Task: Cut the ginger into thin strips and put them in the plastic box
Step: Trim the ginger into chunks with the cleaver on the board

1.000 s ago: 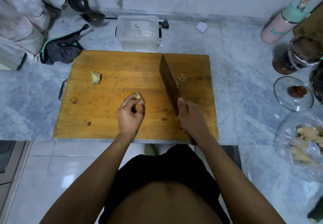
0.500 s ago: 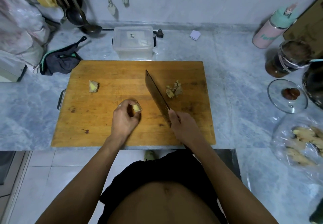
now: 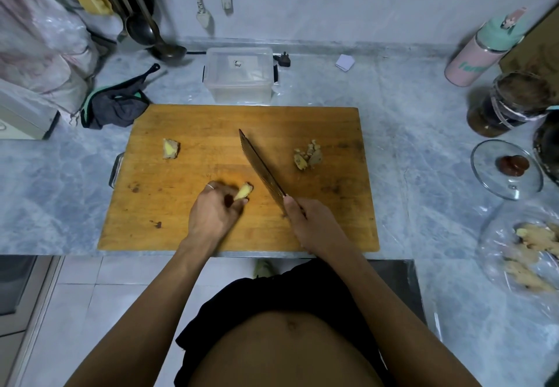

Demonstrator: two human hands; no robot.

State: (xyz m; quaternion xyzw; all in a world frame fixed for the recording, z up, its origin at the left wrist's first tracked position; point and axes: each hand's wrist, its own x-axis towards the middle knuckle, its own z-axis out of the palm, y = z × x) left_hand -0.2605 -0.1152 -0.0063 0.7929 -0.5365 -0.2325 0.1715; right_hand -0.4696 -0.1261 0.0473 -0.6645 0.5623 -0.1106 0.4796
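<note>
A wooden cutting board (image 3: 196, 235) lies on the marble counter. My left hand (image 3: 213, 212) pinches a small yellow ginger piece (image 3: 243, 191) near the board's middle. My right hand (image 3: 314, 225) grips the handle of a dark cleaver (image 3: 261, 170), whose blade stands on edge just right of that piece, pointing away and to the left. Another ginger chunk (image 3: 171, 148) sits on the board's left. A small heap of ginger trimmings (image 3: 308, 157) lies to the right of the blade. The clear plastic box (image 3: 240, 76) stands behind the board.
A dark cloth (image 3: 116, 108) lies at the board's back left. Ladles hang at the back left. On the right are a pink bottle (image 3: 481, 54), a dark jar (image 3: 511, 105), a glass lid (image 3: 506, 169) and a plastic bag of ginger roots (image 3: 532, 250).
The cleaver has moved left, away from the trimmings heap and closer to the ginger piece in my left hand. My left hand has stayed near the board's middle.
</note>
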